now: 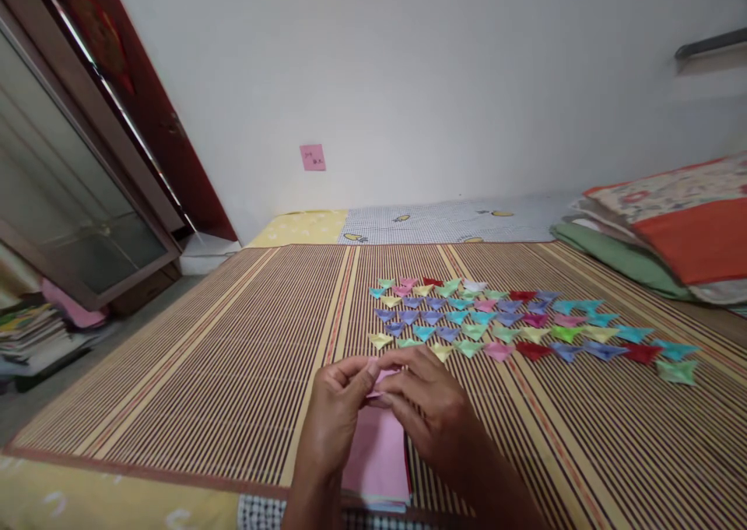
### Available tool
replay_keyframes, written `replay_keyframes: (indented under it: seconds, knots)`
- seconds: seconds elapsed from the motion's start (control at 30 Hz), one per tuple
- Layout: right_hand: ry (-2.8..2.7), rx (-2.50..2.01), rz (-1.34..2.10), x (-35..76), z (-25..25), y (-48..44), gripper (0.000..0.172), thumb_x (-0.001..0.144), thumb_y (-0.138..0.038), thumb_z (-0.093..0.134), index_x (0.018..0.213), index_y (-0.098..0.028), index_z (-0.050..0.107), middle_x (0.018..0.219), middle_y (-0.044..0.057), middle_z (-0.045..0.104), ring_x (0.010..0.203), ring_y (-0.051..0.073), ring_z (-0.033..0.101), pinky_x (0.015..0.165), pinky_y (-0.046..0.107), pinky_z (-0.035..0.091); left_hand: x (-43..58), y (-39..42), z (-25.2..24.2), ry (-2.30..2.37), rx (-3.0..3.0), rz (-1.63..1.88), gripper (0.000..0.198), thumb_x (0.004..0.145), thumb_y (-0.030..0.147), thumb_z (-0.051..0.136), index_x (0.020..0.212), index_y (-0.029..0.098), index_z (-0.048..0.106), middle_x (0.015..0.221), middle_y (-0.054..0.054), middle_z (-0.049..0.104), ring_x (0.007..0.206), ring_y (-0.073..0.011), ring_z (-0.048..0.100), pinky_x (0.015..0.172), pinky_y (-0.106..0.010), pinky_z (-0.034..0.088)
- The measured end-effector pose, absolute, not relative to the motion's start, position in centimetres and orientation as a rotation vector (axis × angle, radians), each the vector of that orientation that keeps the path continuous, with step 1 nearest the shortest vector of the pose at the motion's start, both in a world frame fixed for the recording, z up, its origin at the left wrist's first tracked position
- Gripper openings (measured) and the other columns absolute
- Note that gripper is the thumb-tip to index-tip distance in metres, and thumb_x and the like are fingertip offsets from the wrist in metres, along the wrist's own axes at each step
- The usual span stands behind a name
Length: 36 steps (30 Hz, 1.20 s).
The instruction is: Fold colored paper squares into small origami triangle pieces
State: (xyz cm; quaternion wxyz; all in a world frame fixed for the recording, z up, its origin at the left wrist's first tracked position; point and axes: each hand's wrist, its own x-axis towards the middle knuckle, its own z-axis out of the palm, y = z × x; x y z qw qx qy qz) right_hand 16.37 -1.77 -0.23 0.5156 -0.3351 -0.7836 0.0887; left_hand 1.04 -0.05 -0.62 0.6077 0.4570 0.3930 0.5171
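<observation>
Between my two hands is a small piece of folded pink paper (380, 382), partly hidden by the fingers. My left hand (338, 405) pinches its left side between thumb and fingers. From the right, my right hand (429, 401) grips the same paper, fingers bent over it. Just below the hands lies a stack of square paper sheets (377, 456), pink on top, with other colours at its edge. Beyond the hands, several rows of small folded paper pieces (475, 331) in many colours are spread on the striped mat.
A striped bamboo mat (233, 366) covers the bed. Folded bedding (682, 226) is piled at the far right. A pink note (313, 157) sticks to the white wall (408, 86). On the left stand a glass-panelled cabinet (87, 180) and a pile of books (26, 328).
</observation>
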Motion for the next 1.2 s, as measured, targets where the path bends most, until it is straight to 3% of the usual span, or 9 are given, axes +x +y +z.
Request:
replay_keyframes:
  seconds: [0.4, 0.67, 1.2]
  knots:
    - [-1.796, -0.849, 0.387, 16.4, -0.6, -1.7, 0.017, 0.095, -0.009, 0.058, 0.088, -0.020, 0.068, 0.094, 0.005, 0.063, 0.089, 0.020, 0.061, 0.075, 0.035, 0.051, 0.8, -0.2, -0.7, 0.908, 1.209, 1.128, 0.029, 0.083, 0.042, 0.079, 0.087, 0.014, 0.082, 0.070, -0.005, 0.069, 0.067, -0.0173, 0.064, 0.065, -0.027, 0.053]
    - [-1.819, -0.867, 0.361, 16.4, -0.7, -1.5, 0.019, 0.095, -0.006, 0.055, 0.083, -0.019, 0.063, 0.089, 0.005, 0.061, 0.086, 0.020, 0.058, 0.073, 0.033, 0.048, 0.4, -0.4, -0.8, 0.757, 1.128, 1.066, 0.030, 0.091, 0.042, 0.072, 0.079, 0.014, 0.075, 0.070, 0.000, 0.056, 0.067, -0.0122, 0.052, 0.063, -0.021, 0.047]
    - [-1.787, -0.911, 0.455, 16.5, -1.5, -1.3, 0.019, 0.094, -0.009, 0.054, 0.079, -0.019, 0.056, 0.085, 0.003, 0.054, 0.081, 0.019, 0.054, 0.070, 0.032, 0.043, 0.6, -0.9, 0.2, 0.787, 1.246, 1.003, 0.033, 0.093, 0.045, 0.069, 0.088, 0.014, 0.078, 0.078, -0.004, 0.068, 0.076, -0.0166, 0.064, 0.075, -0.029, 0.055]
